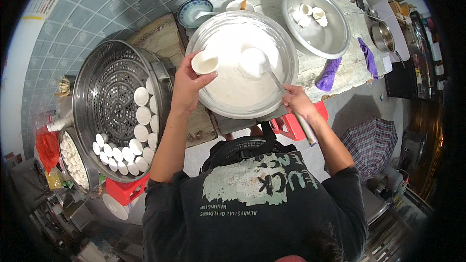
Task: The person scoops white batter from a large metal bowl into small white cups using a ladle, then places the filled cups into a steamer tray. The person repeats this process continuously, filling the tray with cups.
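My left hand (189,83) holds a small white cup (205,62) over the left rim of a large metal basin (291,65). White batter (229,89) fills much of the basin. The handle of a metal ladle (277,82) is gripped in my right hand (299,102), and its bowl rests at the batter's surface, full of white batter. To the left, a round steel steamer tray (118,107) with a perforated bottom bears many small white cups (141,96) along its right and lower side. Several more cups (305,9) lie in a second metal basin (331,40) at the upper right.
Behind the large basin stand a blue-patterned bowl (189,14) with a spoon and a white bowl (233,5) with a brush. Purple cloths (328,75) lie on the wooden table at right. Red plastic stools (127,191) stand below. A tray of white pieces (74,160) sits at far left.
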`<state>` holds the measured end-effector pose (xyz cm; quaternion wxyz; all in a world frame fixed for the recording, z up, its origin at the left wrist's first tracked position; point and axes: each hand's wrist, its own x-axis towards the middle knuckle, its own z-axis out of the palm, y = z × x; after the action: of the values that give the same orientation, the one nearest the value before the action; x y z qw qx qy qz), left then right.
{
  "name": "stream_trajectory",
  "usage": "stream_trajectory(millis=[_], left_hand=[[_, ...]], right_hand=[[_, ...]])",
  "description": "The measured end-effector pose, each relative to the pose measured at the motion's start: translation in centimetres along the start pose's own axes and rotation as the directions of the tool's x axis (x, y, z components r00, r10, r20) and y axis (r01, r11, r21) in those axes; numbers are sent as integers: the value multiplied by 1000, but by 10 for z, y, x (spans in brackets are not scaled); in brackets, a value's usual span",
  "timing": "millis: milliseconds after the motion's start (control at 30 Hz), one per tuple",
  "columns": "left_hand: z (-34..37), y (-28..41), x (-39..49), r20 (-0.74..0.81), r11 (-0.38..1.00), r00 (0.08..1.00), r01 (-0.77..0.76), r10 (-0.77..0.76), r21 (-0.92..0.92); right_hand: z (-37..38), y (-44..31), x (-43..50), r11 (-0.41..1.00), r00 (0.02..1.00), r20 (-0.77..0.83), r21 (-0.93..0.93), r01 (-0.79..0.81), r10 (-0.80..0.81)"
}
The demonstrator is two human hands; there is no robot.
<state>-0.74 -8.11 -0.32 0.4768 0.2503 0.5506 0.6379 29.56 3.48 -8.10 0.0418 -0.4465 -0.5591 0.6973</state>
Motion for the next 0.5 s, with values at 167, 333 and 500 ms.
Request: stream_trajectory(millis=[167,333,500], left_hand=[[-25,-17,-14,16,990,996,-87,86,108],[-31,-42,-1,21,976,985,-170,169,139],[-27,-73,29,54,953,968,-250,244,169]], right_hand=[[3,-30,-36,778,981,147,598,-192,129],[17,-59,-74,828,1000,20,560,-21,11],[37,-116,-117,933,974,-160,297,201,-159]])
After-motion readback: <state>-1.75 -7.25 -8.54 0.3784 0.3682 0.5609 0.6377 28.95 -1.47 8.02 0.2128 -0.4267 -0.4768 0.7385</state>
